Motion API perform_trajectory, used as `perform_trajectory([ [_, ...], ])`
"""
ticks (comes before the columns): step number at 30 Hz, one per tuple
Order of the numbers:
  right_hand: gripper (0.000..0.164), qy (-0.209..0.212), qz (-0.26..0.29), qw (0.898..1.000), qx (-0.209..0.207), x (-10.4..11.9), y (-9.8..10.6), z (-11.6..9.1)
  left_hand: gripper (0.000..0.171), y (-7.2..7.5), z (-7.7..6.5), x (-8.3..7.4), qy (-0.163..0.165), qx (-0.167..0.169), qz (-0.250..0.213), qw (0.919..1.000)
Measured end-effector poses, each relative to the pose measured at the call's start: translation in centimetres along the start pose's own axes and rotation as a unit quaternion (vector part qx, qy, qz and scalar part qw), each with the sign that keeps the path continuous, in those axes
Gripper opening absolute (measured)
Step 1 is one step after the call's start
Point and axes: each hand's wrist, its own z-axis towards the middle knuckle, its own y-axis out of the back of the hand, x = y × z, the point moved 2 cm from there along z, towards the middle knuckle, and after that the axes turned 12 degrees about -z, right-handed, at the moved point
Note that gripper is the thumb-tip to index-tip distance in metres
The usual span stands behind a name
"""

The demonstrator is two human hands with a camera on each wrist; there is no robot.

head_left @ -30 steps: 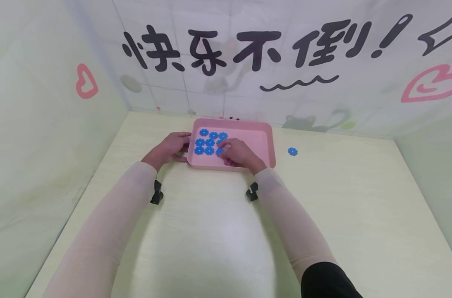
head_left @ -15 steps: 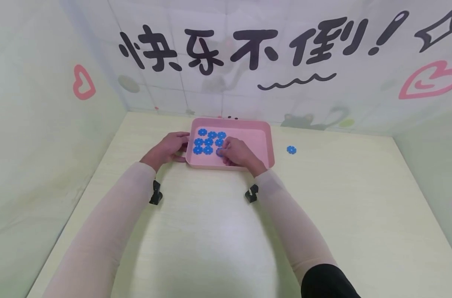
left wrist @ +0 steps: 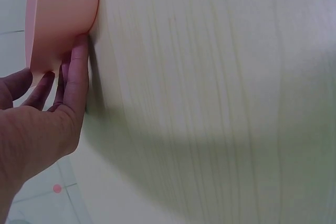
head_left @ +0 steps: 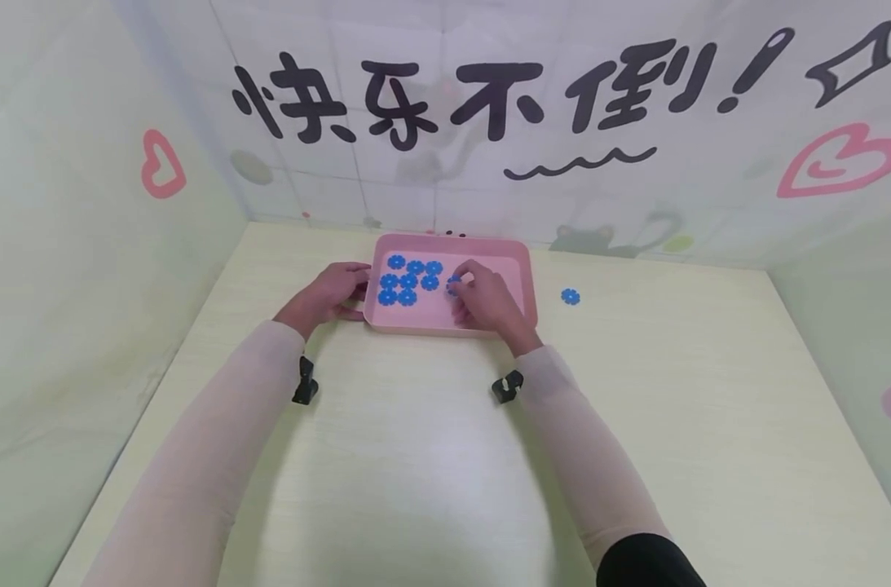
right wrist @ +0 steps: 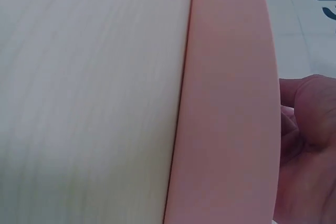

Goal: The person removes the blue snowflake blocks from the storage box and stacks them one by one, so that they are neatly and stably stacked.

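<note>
Drawing a blue flower-shaped disc [head_left: 453, 286] rightward from the near row, the right hand [head_left: 484, 303] pinches it between thumb and fingertip, over the pink tray [head_left: 416, 332]. That row is now down to two. Eight discs [head_left: 408, 280] lie left of this hand; a lone disc [head_left: 571, 297] sits outside, well to its right. Fingers extended, the left hand [head_left: 335, 287] touches the tray's left end.

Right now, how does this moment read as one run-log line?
left hand: touches pink tray, left end; right hand: pinches blue disc, lift unclear; lying in tray: eight discs; lone disc: on table, right of tray
</note>
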Motion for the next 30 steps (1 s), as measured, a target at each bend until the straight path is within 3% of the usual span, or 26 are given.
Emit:
perform_trajectory([
  [4, 0.021, 0.001, 0.009, 0.999, -0.050, -0.8, 1.3, -0.3, 0.047, 0.1, 0.3, 0.2, 0.001, -0.003, -0.003, 1.0000],
  [10, 0.021, 0.004, 0.078, 0.992, -0.104, -2.2, 3.4, -0.5, 0.048, 0.2, 0.1, 0.3, 0.000, -0.003, -0.003, 1.0000],
  [14, 0.028, -0.028, 0.097, 0.987, -0.123, -3.4, 4.7, -0.8, 0.048, 0.2, 0.1, 0.3, -0.002, -0.001, -0.003, 1.0000],
  [22, 0.031, -0.035, 0.131, 0.977, -0.165, -5.9, 6.9, -1.9, 0.048, 0.2, 0.1, 0.3, -0.008, 0.003, 0.001, 1.0000],
  [30, 0.035, -0.064, 0.183, 0.965, -0.178, -8.7, 8.1, -2.9, 0.047, 0.0, 0.2, 0.2, -0.008, 0.003, -0.003, 1.0000],
])
